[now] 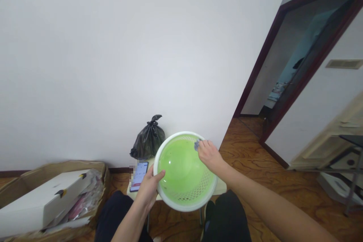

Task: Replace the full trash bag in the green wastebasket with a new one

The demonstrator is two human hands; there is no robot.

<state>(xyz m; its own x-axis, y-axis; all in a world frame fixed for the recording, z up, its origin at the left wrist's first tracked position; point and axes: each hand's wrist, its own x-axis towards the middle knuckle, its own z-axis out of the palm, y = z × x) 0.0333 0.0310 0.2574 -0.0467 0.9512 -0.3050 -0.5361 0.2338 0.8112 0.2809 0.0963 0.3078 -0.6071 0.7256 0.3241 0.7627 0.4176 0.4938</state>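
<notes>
A round colander (183,166) with a white rim and a light green inside is tilted toward me above a small pale stool (220,187). Rows of holes show along its far and near walls. My left hand (149,185) grips the rim on the left, thumb over the edge and fingers hidden underneath. At the upper right of the rim, my right hand (210,155) is closed on a small crumpled grey-blue cloth (196,145), which touches or nearly touches the inner wall. A phone (138,176) with a lit screen lies on the stool beside my left hand.
A tied black plastic bag (149,140) sits behind the stool against the white wall (141,53). On the left, an open cardboard box (99,168) holds a white box (42,200) and clear wrappers. To the right are a doorway (272,64) and a metal-legged stand (353,181).
</notes>
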